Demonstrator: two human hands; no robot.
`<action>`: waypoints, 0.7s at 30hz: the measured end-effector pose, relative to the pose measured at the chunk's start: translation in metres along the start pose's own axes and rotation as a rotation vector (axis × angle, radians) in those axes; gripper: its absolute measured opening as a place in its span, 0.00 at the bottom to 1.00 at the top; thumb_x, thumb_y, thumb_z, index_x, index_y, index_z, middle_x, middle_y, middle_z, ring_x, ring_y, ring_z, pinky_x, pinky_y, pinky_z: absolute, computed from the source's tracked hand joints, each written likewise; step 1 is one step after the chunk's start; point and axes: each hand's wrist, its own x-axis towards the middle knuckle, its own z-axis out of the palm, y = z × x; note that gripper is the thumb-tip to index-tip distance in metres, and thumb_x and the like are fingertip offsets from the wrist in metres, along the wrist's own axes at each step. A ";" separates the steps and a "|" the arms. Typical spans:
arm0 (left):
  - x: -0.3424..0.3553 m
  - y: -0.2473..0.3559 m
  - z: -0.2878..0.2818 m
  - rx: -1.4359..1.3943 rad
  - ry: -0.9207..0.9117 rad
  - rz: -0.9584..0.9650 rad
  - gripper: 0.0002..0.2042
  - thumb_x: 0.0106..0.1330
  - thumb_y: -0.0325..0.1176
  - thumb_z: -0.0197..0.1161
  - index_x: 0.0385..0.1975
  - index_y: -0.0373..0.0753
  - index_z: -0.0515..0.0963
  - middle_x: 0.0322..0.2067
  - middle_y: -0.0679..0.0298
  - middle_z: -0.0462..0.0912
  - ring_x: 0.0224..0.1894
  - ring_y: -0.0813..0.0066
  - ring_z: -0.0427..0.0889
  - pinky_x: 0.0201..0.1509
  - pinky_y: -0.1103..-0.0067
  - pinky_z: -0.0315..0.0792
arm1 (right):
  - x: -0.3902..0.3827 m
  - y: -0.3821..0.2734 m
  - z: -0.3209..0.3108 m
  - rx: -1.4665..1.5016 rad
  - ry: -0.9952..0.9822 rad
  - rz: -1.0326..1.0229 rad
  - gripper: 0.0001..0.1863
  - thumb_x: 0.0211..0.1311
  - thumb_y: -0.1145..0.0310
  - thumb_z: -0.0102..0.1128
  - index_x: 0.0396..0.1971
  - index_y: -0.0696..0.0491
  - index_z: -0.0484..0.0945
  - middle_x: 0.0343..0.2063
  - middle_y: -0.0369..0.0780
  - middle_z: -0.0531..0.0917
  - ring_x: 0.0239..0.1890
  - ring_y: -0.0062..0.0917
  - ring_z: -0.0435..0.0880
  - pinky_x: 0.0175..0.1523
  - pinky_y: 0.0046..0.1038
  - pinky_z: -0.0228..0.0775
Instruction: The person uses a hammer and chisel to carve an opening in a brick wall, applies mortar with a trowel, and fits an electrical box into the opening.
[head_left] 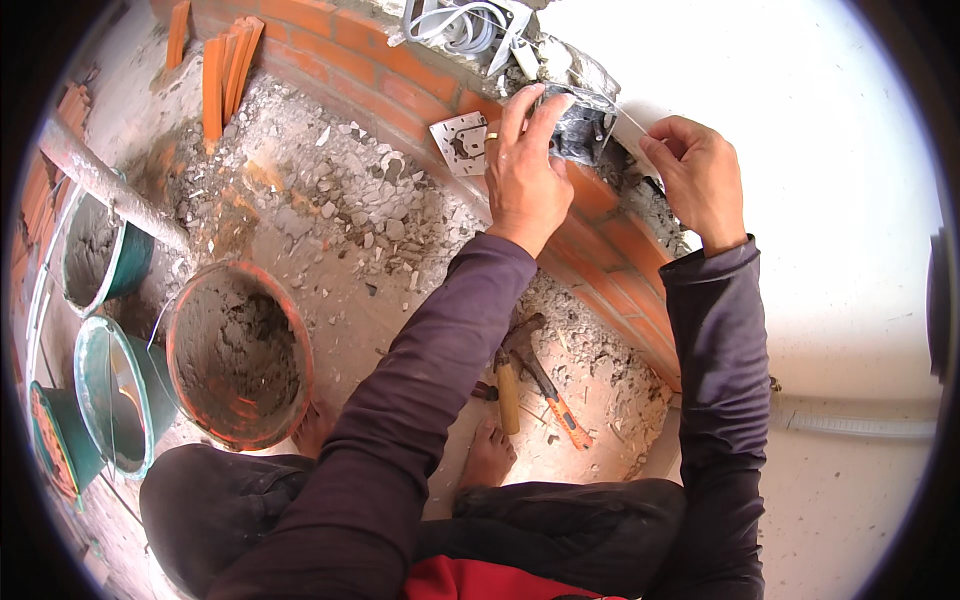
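Here, left fingers perhaps touching box, right fingers pinching wire

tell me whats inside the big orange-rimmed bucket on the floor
The orange-rimmed bucket holds a lumpy grey mortar-like mix, with part of the inner wall showing above it. The mix covers the bottom, so anything buried in it cannot be seen.

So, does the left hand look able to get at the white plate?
Probably yes: the white plate lies beside the left hand, with nothing visible between, though that hand is at the dark box.
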 end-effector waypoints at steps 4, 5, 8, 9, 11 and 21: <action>0.010 -0.007 0.002 -0.061 -0.068 0.008 0.34 0.44 0.15 0.68 0.57 0.45 0.72 0.58 0.57 0.68 0.56 0.58 0.74 0.50 0.72 0.78 | 0.001 -0.001 -0.004 0.014 -0.020 0.003 0.09 0.57 0.65 0.64 0.32 0.55 0.85 0.21 0.42 0.84 0.24 0.35 0.82 0.34 0.33 0.73; 0.011 -0.005 0.003 -0.060 -0.059 0.024 0.34 0.44 0.17 0.70 0.57 0.45 0.72 0.57 0.57 0.68 0.55 0.58 0.74 0.50 0.72 0.79 | 0.002 0.000 -0.004 0.020 -0.017 -0.001 0.09 0.57 0.65 0.64 0.32 0.55 0.85 0.22 0.42 0.84 0.25 0.35 0.83 0.35 0.34 0.73; 0.010 -0.001 0.008 -0.191 0.004 -0.034 0.35 0.44 0.22 0.76 0.57 0.44 0.71 0.55 0.56 0.69 0.54 0.59 0.74 0.48 0.71 0.80 | 0.002 0.004 0.001 0.015 0.001 -0.034 0.09 0.57 0.65 0.63 0.31 0.55 0.85 0.22 0.42 0.84 0.26 0.37 0.84 0.36 0.35 0.74; 0.009 -0.002 0.010 -0.191 0.021 -0.022 0.36 0.43 0.23 0.77 0.57 0.44 0.70 0.54 0.56 0.69 0.54 0.60 0.74 0.48 0.71 0.80 | 0.002 0.005 0.001 0.006 0.009 -0.046 0.09 0.57 0.65 0.63 0.31 0.55 0.85 0.23 0.43 0.85 0.27 0.38 0.84 0.36 0.35 0.74; 0.010 -0.007 0.018 -0.191 0.056 0.002 0.37 0.42 0.27 0.80 0.56 0.44 0.69 0.52 0.56 0.70 0.53 0.60 0.75 0.49 0.70 0.80 | 0.003 0.006 0.001 0.000 0.012 -0.053 0.10 0.57 0.65 0.63 0.32 0.55 0.85 0.23 0.43 0.85 0.27 0.38 0.84 0.37 0.36 0.74; 0.029 -0.023 0.022 -0.362 0.096 -0.026 0.38 0.40 0.29 0.79 0.54 0.35 0.66 0.49 0.48 0.78 0.51 0.48 0.79 0.57 0.64 0.73 | -0.001 0.001 -0.001 0.004 0.011 -0.052 0.09 0.57 0.65 0.63 0.32 0.54 0.86 0.24 0.43 0.86 0.28 0.39 0.85 0.37 0.36 0.75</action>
